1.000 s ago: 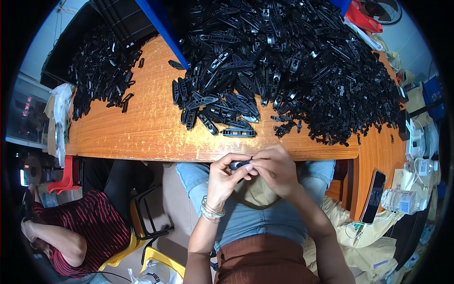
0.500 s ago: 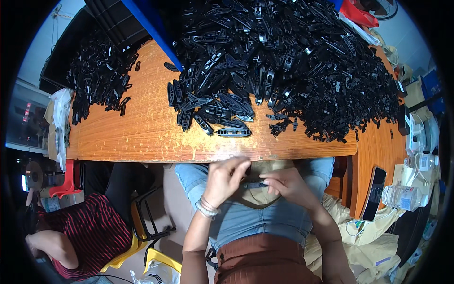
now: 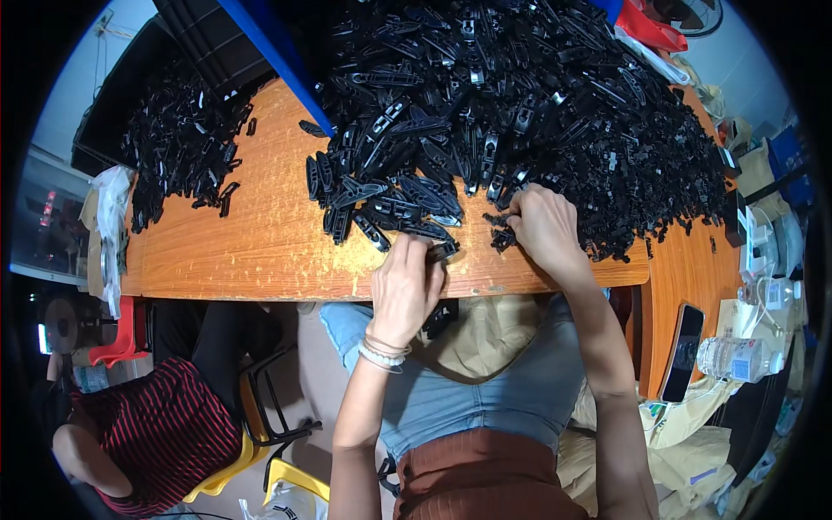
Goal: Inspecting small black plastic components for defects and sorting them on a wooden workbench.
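Observation:
My left hand (image 3: 404, 286) is at the table's front edge, its fingers closed on a long black plastic part (image 3: 444, 251); part of the piece is hidden behind the fingers. Just beyond it lies a heap of similar oval, open-framed black parts (image 3: 407, 186), some with shiny metal bits. To the right, my right hand (image 3: 548, 227) reaches over the table. Its thumb and fingertips pinch at a few small black plastic pieces (image 3: 500, 236), beside a dense pile of such small pieces (image 3: 641, 199).
A blue panel (image 3: 282, 65) slants down by the big heap. More black parts (image 3: 186, 143) lie at the far left near a black crate (image 3: 212, 39). A paper bag (image 3: 485, 334) is between my legs. A phone (image 3: 683, 351) and plastic bottle (image 3: 741, 360) are at right. Another person (image 3: 165, 425) sits at left.
Both hands have moved from over my lap up to the table. The left has taken hold of a long part at the near edge; the right has reached the small pieces. The dark piece held earlier has left my hands.

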### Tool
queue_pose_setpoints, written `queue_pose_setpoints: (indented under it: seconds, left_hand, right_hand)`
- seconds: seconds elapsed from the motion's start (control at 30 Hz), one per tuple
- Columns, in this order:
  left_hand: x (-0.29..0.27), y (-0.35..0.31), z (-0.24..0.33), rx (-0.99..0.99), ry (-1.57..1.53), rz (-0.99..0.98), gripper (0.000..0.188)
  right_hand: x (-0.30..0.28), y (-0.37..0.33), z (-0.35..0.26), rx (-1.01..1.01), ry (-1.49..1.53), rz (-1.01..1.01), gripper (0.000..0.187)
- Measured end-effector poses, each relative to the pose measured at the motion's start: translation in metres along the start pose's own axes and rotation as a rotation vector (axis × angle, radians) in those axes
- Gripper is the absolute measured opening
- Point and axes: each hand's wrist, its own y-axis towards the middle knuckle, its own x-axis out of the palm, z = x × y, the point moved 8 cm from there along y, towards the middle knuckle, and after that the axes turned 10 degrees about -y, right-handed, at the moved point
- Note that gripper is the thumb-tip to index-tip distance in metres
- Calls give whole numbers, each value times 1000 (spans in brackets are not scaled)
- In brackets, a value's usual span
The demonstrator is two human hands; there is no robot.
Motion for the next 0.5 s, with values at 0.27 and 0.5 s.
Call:
queue_pose_setpoints:
  seconds: [0.27, 0.5]
  left_hand:
    - [17, -28, -31, -417, -763, 127, 24]
    - [32, -40, -19, -495, -1163, 49, 22]
  right_hand:
    - [-22, -8, -7, -140, 204, 171, 7]
    - [-5, -62, -28, -8, 1115, -85, 11]
